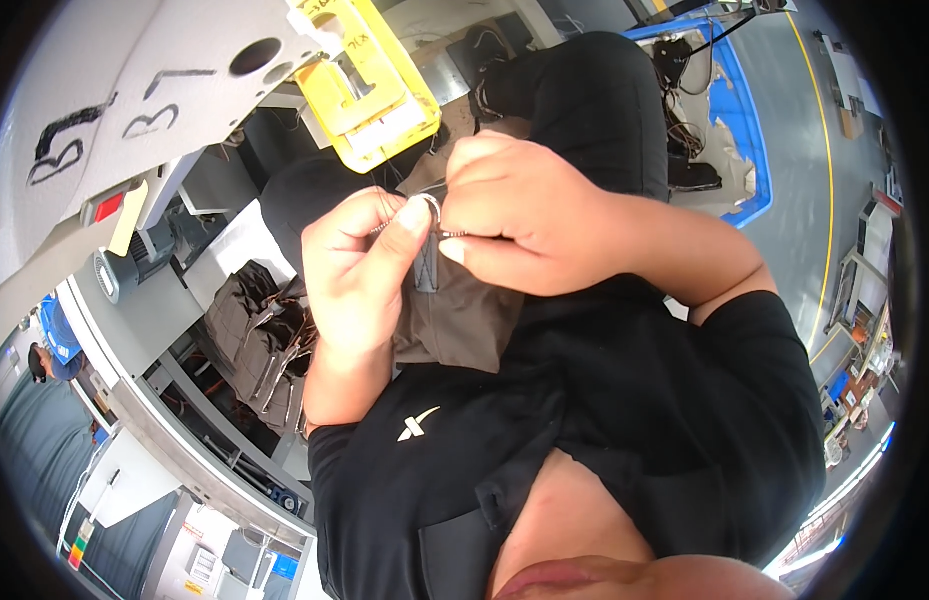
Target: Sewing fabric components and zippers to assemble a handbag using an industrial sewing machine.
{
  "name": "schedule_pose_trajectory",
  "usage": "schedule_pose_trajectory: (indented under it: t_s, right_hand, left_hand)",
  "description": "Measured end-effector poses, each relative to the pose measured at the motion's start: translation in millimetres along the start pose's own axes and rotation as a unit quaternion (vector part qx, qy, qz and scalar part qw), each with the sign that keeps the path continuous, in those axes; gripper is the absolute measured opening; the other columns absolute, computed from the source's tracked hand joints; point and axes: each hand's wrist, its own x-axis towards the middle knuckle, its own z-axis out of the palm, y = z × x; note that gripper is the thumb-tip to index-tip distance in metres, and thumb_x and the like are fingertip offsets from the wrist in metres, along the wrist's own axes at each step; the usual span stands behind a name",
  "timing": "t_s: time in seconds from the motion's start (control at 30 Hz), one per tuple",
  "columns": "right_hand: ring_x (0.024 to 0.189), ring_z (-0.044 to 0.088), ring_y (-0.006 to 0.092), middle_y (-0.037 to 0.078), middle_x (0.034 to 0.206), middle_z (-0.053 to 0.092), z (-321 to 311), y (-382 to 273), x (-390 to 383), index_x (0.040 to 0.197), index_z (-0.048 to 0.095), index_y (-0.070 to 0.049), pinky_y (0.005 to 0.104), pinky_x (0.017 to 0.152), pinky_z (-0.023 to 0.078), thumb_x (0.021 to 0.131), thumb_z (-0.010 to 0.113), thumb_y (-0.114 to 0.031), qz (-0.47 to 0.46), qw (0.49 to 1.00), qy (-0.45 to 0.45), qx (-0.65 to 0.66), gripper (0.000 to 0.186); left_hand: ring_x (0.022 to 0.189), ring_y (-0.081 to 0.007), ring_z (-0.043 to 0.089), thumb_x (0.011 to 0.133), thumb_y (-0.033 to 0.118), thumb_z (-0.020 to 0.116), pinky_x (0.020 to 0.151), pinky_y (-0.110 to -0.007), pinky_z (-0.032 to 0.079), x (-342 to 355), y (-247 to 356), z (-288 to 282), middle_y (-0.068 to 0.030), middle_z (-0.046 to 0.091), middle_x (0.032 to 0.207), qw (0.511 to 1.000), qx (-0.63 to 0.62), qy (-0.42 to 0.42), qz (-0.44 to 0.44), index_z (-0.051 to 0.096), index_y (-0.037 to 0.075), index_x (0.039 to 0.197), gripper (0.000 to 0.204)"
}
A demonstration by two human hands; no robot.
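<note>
Between the two hands, just in front of the wearer's body, is the cloth (457, 322), brown and only partly visible: the fingers cover much of its upper edge, and its far end beyond the hands is hard to separate from the dark trousers (600, 110). A small silver loop (434, 207) shows in the gap by the left thumb, too small and half hidden to identify. A toothed strip (453, 235) peeps out at each side of that gap; the rest is under the fingers.

The left hand (357, 262) is closed to a pinch, thumb laid over the bent forefinger, with the cloth's edge and strip gripped there. The right hand (530, 215) is curled nearly to a fist, thumb against the forefinger's side, nipping the strip close to the other thumb; its remaining fingertips are out of sight.

The strip runs roughly left to right from one hand to the other. Below it a grey tab (426, 274) points toward the wearer, and the cloth hangs the same way, its lower corner against the black shirt (625, 400). Dark threads (386, 180) run between the left hand and a yellow guard (418, 118) just beyond, whose upper end is cut off by the frame.
</note>
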Motion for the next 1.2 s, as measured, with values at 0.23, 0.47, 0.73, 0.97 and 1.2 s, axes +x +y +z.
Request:
schedule_pose_trajectory:
  t_s: [0.23, 0.47, 0.73, 0.97, 1.2]
  right_hand:
    - [0.080, 0.058, 0.0265, 0.011, 0.082, 0.063, -9.1, 4.4, -2.8, 0.094, 0.067, 0.002, 0.0373, 0.074, 0.046, 0.087, 0.067, -0.007, 0.110, 0.982, -0.026, 0.153, 0.012]
    - [0.087, 0.059, 0.0276, 0.013, 0.084, 0.064, -11.5, 4.5, -0.2, 0.096, 0.068, -0.001, 0.0405, 0.077, 0.047, 0.087, 0.066, -0.016, 0.157, 0.973, -0.042, 0.165, 0.018]
    - [0.085, 0.063, 0.0280, 0.010, 0.088, 0.067, -35.1, 24.6, 9.3, 0.094, 0.070, -0.003, 0.0380, 0.076, 0.051, 0.085, 0.072, -0.015, 0.068, 0.995, 0.036, -0.064, 0.015]
    - [0.093, 0.069, 0.0336, 0.019, 0.101, 0.068, -148.5, 159.6, 48.5, 0.111, 0.070, -0.002, 0.0439, 0.085, 0.054, 0.087, 0.064, -0.023, 0.184, 0.862, 0.242, -0.406, 0.032]
    - [0.100, 0.069, 0.0403, 0.026, 0.107, 0.068, -217.5, 232.3, 71.2, 0.108, 0.065, 0.005, 0.0481, 0.088, 0.056, 0.087, 0.057, -0.013, 0.289, 0.694, 0.188, -0.632, 0.029]
  left_hand:
    - [0.067, -0.0035, 0.049, 0.101, 0.010, 0.060, 0.062, -0.021, 0.039, -6.5, 1.8, -5.3, 0.0015, 0.064, 0.076, 0.993, -0.073, 0.028, -0.085, 0.070, -0.005, 0.088, 0.022]
    - [0.075, -0.0056, 0.059, 0.101, 0.010, 0.060, 0.067, -0.020, 0.043, -15.0, 4.0, -6.0, -0.0044, 0.072, 0.089, 0.988, -0.126, 0.053, -0.066, 0.071, -0.008, 0.102, 0.022]
    - [0.071, -0.0020, 0.043, 0.098, 0.013, 0.067, 0.062, -0.022, 0.035, -4.7, -1.8, -15.5, 0.0061, 0.057, 0.078, 0.994, 0.001, -0.077, -0.073, 0.067, -0.002, 0.092, 0.017]
    - [0.069, -0.0025, 0.042, 0.097, 0.014, 0.067, 0.060, -0.022, 0.033, -11.4, 1.8, -17.0, 0.0050, 0.054, 0.076, 0.990, 0.021, -0.135, -0.032, 0.065, -0.002, 0.092, 0.016]
    - [0.071, -0.0038, 0.041, 0.098, 0.012, 0.062, 0.065, -0.022, 0.035, -10.1, 2.5, -10.7, 0.0050, 0.054, 0.079, 0.995, 0.043, -0.092, 0.008, 0.063, 0.001, 0.096, 0.012]
